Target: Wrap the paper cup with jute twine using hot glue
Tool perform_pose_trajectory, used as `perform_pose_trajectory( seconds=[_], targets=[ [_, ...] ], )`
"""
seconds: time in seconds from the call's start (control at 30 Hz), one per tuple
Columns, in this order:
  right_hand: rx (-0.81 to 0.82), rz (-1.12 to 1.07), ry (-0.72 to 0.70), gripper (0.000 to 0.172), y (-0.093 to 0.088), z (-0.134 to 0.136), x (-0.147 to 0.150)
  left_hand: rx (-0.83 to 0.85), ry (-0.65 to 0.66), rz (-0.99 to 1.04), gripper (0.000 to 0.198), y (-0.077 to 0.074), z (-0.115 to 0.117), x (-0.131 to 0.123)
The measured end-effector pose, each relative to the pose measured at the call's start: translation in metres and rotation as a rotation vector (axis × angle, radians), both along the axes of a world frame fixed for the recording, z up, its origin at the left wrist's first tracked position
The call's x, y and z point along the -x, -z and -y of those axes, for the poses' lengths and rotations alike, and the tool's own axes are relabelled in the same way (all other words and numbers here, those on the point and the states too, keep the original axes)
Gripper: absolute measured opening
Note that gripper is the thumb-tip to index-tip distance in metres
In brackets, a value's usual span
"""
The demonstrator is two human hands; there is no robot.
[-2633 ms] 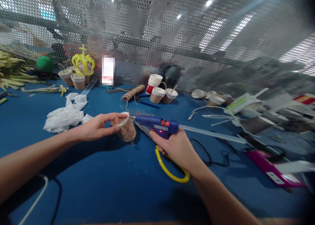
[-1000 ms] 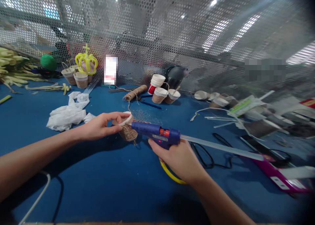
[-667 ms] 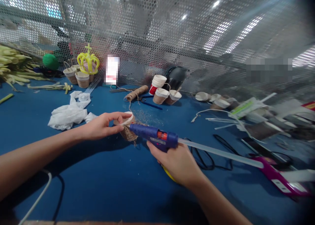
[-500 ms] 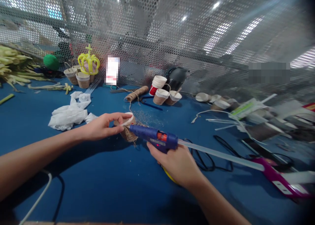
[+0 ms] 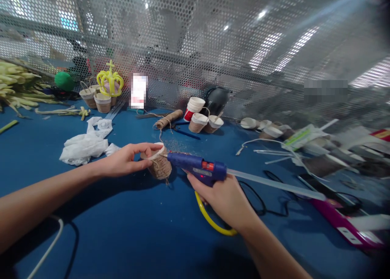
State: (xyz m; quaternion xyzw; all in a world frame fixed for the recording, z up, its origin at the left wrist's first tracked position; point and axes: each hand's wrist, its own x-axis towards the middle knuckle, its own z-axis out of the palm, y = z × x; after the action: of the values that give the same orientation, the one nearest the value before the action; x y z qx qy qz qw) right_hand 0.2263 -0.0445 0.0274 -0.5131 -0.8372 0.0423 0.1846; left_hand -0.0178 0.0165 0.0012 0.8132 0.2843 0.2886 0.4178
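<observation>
My left hand [image 5: 126,162] pinches the white rim of a small paper cup [image 5: 159,165] wrapped in brown twine, holding it tilted just above the blue table [image 5: 128,230]. A blue hot glue gun [image 5: 199,169] with a long clear glue stick out of its back is gripped in my right hand [image 5: 224,197]. Its nozzle points left and sits at the cup's right side. A strand of twine runs from the cup up to a twine spool [image 5: 167,119] farther back.
A yellow loop [image 5: 213,222] and black cable [image 5: 258,199] lie under my right hand. White crumpled plastic [image 5: 83,144] lies to the left. Several cups [image 5: 198,118], a yellow crown [image 5: 110,80], green stalks [image 5: 18,86] and a purple tool [image 5: 344,222] ring the work area before a perforated metal screen [image 5: 195,47].
The glue gun's nozzle drew back a little to the right from over the cup to its side. The cup turned slightly in my left hand, and the yellow loop shows again.
</observation>
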Motion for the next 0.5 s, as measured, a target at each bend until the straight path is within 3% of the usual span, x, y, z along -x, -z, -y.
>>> perform_pose_trajectory(
  seconds=[0.17,0.33,0.5],
  targets=[
    [-0.007,-0.006,-0.041,0.033,-0.004,-0.002,-0.001,-0.002,-0.014,-0.018,0.021,-0.001,0.0,0.0],
    [0.217,-0.417,0.218,0.017,-0.01,-0.005,0.012,-0.001,-0.013,-0.016,0.019,-0.001,0.0,0.0],
    [0.209,-0.475,0.233,0.012,-0.016,-0.008,0.017,0.013,-0.024,-0.026,0.017,-0.001,0.001,0.0]
  ],
)
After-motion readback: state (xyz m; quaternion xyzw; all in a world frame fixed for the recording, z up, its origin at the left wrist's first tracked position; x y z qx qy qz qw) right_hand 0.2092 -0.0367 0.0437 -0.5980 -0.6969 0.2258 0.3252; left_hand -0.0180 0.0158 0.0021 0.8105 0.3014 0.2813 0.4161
